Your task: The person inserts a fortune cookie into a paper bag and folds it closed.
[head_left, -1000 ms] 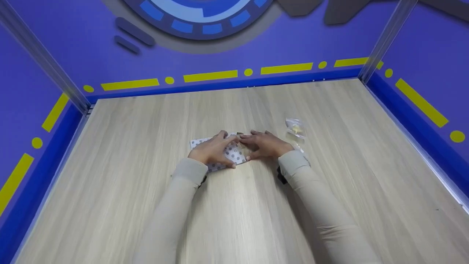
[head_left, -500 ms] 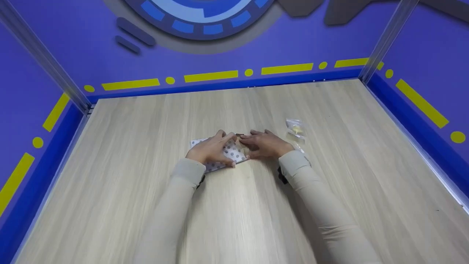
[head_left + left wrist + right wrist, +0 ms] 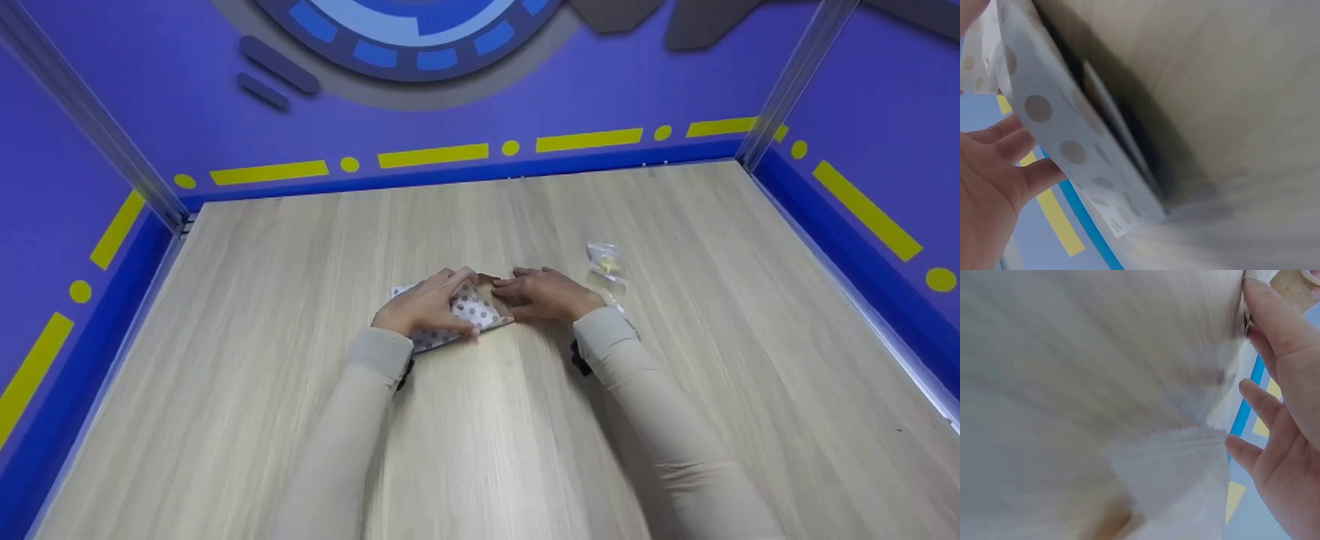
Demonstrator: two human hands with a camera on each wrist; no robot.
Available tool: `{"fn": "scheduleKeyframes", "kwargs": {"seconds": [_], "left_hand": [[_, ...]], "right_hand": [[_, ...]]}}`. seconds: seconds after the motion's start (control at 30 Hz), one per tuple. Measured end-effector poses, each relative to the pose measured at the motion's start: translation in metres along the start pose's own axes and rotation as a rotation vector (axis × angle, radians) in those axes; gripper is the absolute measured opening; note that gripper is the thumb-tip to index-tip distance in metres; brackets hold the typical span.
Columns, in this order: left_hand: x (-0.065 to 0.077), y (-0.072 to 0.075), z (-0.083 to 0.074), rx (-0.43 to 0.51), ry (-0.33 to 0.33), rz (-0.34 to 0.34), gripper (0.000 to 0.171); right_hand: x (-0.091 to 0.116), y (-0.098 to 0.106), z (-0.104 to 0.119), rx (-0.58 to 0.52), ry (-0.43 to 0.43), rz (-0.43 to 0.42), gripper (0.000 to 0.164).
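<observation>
A flat package in white paper with grey dots (image 3: 474, 306) lies mid-table, and its brown paper inside shows at the right end. My left hand (image 3: 427, 304) spans it from above, thumb at the near edge and fingers toward the far edge. In the left wrist view the dotted paper (image 3: 1067, 135) stands slightly apart from a thin layer beneath. My right hand (image 3: 547, 294) touches the package's right end with extended fingers and thumb. In the right wrist view its other fingers are spread, and a bit of brown paper (image 3: 1294, 289) shows beyond the thumb.
A small clear plastic bag (image 3: 604, 262) with something yellow inside lies behind and right of my right hand. Another clear piece lies partly hidden by the right sleeve. Blue-purple panels (image 3: 450, 127) border the wooden table (image 3: 300, 247) at the back and sides.
My left hand has slid slightly left over the dotted package. More brown paper shows at the right end, where my right hand stays nearly in place.
</observation>
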State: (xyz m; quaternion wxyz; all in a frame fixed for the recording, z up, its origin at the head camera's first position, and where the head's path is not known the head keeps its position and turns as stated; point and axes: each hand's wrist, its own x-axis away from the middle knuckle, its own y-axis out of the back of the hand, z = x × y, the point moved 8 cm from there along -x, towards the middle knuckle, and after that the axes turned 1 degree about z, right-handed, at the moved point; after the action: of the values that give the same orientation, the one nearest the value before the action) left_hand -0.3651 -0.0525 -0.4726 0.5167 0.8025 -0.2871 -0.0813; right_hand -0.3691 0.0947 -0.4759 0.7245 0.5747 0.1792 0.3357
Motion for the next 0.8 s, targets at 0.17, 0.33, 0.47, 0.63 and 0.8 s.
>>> {"fn": "scheduleKeyframes", "kwargs": {"seconds": [0.17,0.33,0.47,0.63,0.8], "left_hand": [[0.0007,-0.0003,0.0003,0.010,-0.034,0.006,0.077],[0.0022,-0.0002,-0.0002,0.000,-0.042,0.006,0.075],[0.0022,-0.0004,-0.0028,-0.014,-0.052,0.027,0.078],[0.0016,0.0007,-0.0027,-0.022,-0.048,0.043,0.085],[0.0015,0.0006,-0.0004,0.001,-0.060,0.024,0.084]], "right_hand": [[0.0010,0.0030,0.0028,-0.011,0.032,-0.038,0.050],[0.0012,0.0068,0.0061,-0.007,0.067,-0.089,0.044],[0.0024,0.0077,0.0076,-0.006,0.082,-0.112,0.042],[0.0030,0.0078,0.0099,0.000,0.087,-0.114,0.043],[0.0027,0.0069,0.0088,-0.011,0.063,-0.089,0.043]]}}
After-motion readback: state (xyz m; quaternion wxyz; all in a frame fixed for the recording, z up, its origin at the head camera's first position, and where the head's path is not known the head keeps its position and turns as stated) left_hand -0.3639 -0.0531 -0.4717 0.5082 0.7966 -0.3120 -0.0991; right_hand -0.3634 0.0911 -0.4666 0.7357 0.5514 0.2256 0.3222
